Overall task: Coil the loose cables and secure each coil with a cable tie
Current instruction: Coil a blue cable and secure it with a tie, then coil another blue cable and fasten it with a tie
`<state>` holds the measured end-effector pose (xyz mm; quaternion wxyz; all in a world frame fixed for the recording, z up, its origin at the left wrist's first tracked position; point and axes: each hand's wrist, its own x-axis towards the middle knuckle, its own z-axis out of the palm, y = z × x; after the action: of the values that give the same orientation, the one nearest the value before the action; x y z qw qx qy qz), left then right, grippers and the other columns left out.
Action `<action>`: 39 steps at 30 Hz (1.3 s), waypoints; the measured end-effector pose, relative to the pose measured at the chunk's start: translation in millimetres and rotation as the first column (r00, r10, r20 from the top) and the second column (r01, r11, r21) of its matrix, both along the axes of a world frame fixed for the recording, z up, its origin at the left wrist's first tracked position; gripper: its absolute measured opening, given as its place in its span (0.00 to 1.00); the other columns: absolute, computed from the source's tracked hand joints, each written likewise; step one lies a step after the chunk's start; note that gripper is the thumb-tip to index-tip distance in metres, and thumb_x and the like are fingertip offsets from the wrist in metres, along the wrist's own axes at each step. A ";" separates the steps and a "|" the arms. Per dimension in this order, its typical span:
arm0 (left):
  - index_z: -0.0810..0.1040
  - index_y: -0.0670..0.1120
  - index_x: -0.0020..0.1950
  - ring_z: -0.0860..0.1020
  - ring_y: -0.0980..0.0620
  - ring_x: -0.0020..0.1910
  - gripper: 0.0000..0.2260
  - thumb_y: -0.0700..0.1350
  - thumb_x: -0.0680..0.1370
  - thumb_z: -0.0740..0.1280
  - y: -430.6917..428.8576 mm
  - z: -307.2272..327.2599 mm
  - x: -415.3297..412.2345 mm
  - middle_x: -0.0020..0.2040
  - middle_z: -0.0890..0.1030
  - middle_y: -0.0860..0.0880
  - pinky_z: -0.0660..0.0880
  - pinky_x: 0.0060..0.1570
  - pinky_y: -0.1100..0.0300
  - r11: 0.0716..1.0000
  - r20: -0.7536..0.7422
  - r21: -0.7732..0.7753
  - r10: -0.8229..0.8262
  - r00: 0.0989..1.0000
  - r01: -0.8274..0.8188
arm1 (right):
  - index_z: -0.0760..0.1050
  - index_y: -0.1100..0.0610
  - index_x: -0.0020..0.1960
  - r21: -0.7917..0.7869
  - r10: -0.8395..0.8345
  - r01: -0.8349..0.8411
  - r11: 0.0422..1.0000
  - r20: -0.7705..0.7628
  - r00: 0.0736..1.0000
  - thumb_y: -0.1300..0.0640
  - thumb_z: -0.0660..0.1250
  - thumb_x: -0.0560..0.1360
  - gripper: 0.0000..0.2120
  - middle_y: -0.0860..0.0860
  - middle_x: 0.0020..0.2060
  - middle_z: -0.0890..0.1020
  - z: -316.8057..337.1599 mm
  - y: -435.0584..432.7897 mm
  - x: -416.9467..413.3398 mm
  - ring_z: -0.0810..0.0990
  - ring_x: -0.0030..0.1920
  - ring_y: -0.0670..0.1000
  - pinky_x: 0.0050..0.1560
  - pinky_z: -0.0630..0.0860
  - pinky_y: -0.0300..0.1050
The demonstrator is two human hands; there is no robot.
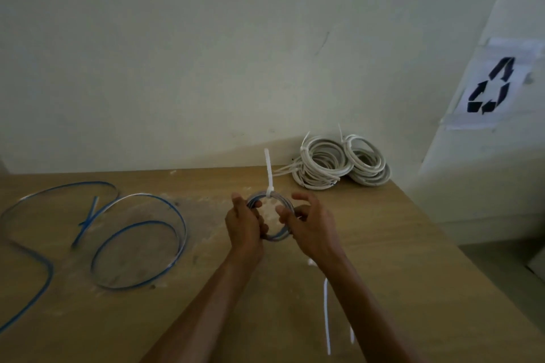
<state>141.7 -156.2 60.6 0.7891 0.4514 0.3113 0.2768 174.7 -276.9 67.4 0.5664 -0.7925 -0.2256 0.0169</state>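
Item: small blue cable coil (pixel 277 238) at the centre of the table (pixel 398 244), with a white cable tie (pixel 269 174) cinched at its twelve o'clock, tail standing upright. It is judged light and springy, apt to fan open away from the tie, and best taken across all turns at nine and three o'clock. Left hand (pixel 244 227) at nine o'clock, fingers curled round the bundled turns; right hand (pixel 309 227) at three o'clock, fingers spread and half-curled, possibly only brushing the rim, grip not discernible. Also present: tied white coils (pixel 321 165) at one o'clock, loose blue cable (pixel 138 222) at nine, spare ties (pixel 326 315) at five.
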 end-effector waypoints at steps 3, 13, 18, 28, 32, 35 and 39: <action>0.78 0.38 0.47 0.69 0.55 0.22 0.25 0.55 0.87 0.52 -12.1 -5.9 26.9 0.26 0.70 0.49 0.71 0.26 0.62 0.999 0.083 0.008 -0.043 0.996 0.042 | 0.77 0.55 0.47 0.136 -0.185 0.187 0.973 -0.032 0.982 0.56 0.76 0.75 0.08 0.52 0.38 0.85 -1.3 -9.0 29.3 0.85 0.36 0.46 0.33 0.80 0.38; 0.69 0.51 0.77 0.61 0.47 0.78 0.39 0.67 0.74 0.40 -4.8 -63.9 42.1 0.77 0.67 0.49 0.54 0.78 0.45 -0.186 -0.574 0.808 -0.034 0.818 0.559 | 0.81 0.62 0.47 0.177 -0.590 0.606 0.776 -0.137 0.795 0.57 0.77 0.74 0.09 0.51 0.30 0.83 49.2 -38.3 178.3 0.81 0.27 0.46 0.34 0.82 0.43; 0.58 0.53 0.82 0.50 0.46 0.82 0.29 0.63 0.83 0.51 -4.4 -59.2 39.3 0.83 0.54 0.48 0.45 0.80 0.45 -0.260 -0.684 0.703 0.005 0.729 0.662 | 0.83 0.60 0.41 -0.172 -0.533 0.576 0.799 0.238 0.812 0.54 0.75 0.74 0.09 0.54 0.32 0.81 46.9 -33.7 190.6 0.79 0.37 0.53 0.40 0.72 0.45; 0.67 0.51 0.79 0.60 0.50 0.80 0.30 0.63 0.81 0.51 7.7 -51.7 -3.9 0.80 0.64 0.49 0.57 0.78 0.53 -0.239 -0.628 0.773 -0.147 0.764 0.588 | 0.83 0.59 0.47 -0.213 -0.309 0.421 0.882 0.413 0.857 0.57 0.71 0.76 0.05 0.49 0.38 0.81 37.5 -10.7 113.6 0.81 0.43 0.52 0.41 0.67 0.41; 0.78 0.51 0.67 0.77 0.49 0.62 0.15 0.51 0.83 0.61 42.8 -49.9 -47.6 0.65 0.79 0.51 0.75 0.56 0.54 -0.253 -0.473 0.864 -0.109 0.874 0.436 | 0.84 0.56 0.45 -0.366 0.022 0.077 0.927 0.260 0.965 0.51 0.72 0.76 0.07 0.48 0.34 0.81 13.7 42.0 55.1 0.81 0.38 0.50 0.40 0.76 0.45; 0.82 0.49 0.56 0.80 0.45 0.48 0.13 0.51 0.79 0.62 77.7 -46.4 -77.2 0.52 0.82 0.49 0.74 0.44 0.54 -0.346 -0.230 0.902 0.121 0.966 0.258 | 0.84 0.56 0.46 -0.458 0.235 -0.144 0.877 0.148 0.961 0.47 0.70 0.78 0.13 0.51 0.37 0.85 5.8 81.3 15.9 0.83 0.40 0.51 0.41 0.75 0.44; 0.78 0.50 0.54 0.77 0.46 0.50 0.19 0.62 0.74 0.66 121.8 -43.0 -121.1 0.51 0.79 0.49 0.73 0.46 0.51 -0.130 -0.331 0.892 0.464 0.821 0.433 | 0.81 0.54 0.46 -0.493 0.350 -0.308 0.814 -0.007 0.937 0.44 0.66 0.81 0.14 0.53 0.39 0.87 -8.4 128.3 -22.0 0.83 0.35 0.51 0.47 0.82 0.50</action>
<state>20.5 -34.4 17.5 0.0283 0.9370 0.2166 0.2725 152.7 -148.6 59.0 0.3271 -0.8581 -0.3713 0.1376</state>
